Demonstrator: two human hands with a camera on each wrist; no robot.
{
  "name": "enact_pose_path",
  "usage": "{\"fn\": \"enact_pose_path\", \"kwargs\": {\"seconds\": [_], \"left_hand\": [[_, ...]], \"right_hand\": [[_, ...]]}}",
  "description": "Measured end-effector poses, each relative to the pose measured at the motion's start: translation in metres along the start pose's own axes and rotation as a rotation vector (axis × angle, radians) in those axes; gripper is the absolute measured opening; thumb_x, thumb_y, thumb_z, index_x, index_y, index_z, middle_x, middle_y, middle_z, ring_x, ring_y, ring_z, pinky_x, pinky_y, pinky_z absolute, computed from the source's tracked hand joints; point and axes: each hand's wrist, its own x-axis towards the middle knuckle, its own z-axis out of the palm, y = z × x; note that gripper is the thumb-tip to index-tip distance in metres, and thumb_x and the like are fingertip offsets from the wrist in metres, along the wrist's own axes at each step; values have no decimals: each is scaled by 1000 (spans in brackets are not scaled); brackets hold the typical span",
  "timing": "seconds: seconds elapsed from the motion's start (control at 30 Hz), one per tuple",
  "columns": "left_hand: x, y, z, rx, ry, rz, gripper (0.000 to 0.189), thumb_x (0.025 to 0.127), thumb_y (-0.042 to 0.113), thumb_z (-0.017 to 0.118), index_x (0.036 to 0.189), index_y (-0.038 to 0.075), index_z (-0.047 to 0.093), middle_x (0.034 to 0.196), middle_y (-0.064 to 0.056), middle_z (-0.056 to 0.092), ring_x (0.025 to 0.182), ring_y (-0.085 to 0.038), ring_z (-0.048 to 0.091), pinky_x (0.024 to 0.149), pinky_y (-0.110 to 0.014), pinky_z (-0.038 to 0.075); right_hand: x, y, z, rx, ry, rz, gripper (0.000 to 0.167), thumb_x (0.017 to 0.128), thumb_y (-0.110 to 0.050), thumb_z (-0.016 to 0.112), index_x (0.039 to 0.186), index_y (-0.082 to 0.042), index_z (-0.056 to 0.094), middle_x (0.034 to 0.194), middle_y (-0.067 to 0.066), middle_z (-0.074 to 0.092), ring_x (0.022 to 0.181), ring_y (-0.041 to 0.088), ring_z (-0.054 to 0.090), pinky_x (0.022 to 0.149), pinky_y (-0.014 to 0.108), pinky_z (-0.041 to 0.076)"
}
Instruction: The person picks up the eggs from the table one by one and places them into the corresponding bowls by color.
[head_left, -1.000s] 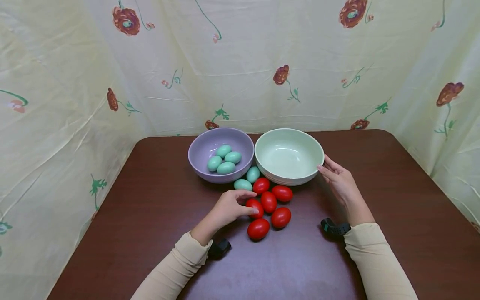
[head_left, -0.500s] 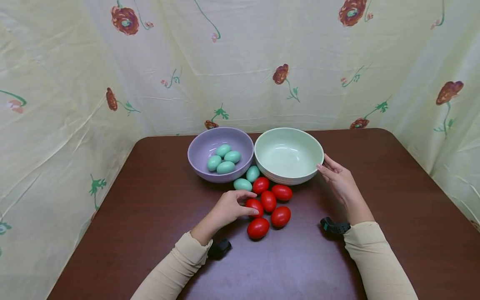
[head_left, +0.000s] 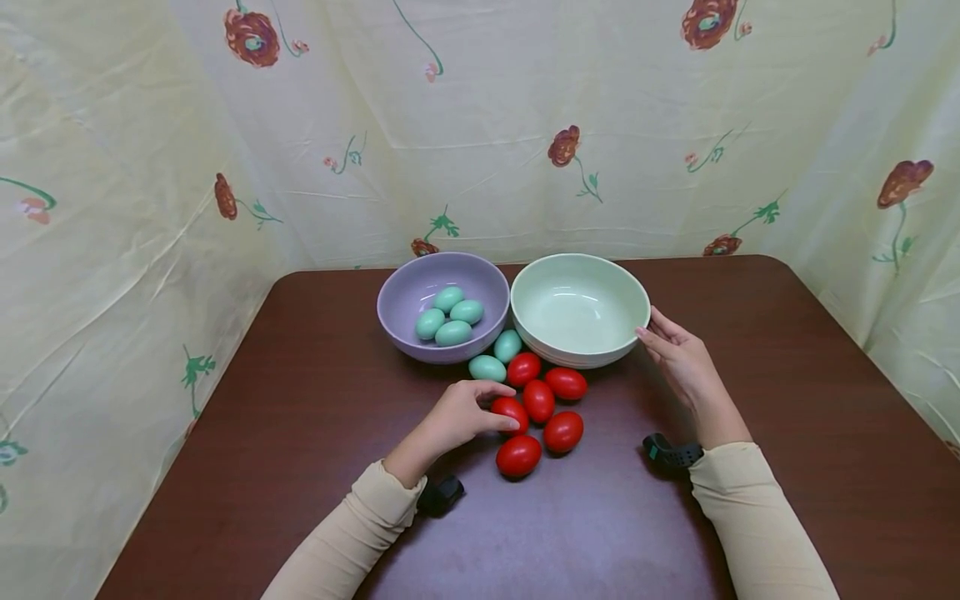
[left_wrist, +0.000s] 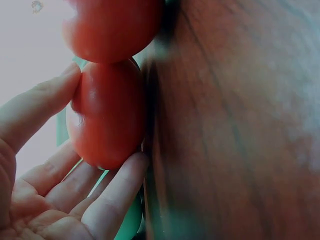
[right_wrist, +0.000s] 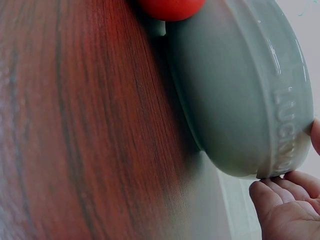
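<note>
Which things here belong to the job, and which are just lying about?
Likely part of the job:
red egg pinched by the left hand
five other red eggs
pale green bowl touched by the right hand
purple bowl and its four turquoise eggs
two loose turquoise eggs

Probably just there:
table
flowered curtain
black wrist devices

The last raised letters (right_wrist: 287, 155) on the pale green, round, glossy bowl (right_wrist: 225, 90) are unclear to read; beside it, the right-wrist picture's edge cuts off the person's bare right hand (right_wrist: 292, 212). Nearer the person than that bowl, the bare left hand (head_left: 456, 414) hides part of a smooth red egg (head_left: 509, 407).
</note>
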Motion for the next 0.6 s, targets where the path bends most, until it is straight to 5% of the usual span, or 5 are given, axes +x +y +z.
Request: {"fn": "enact_pose_path", "kwargs": {"seconds": [0.6], "left_hand": [[0, 2, -1, 1, 40, -3, 36, 78, 29, 85, 110, 16, 75, 103, 1, 75, 99, -16, 64, 81, -28, 53]], "right_hand": [[1, -1, 0, 15, 3, 5, 77, 99, -20, 61, 158, -9, 14, 166, 8, 6, 154, 20, 11, 120, 33, 18]]}}
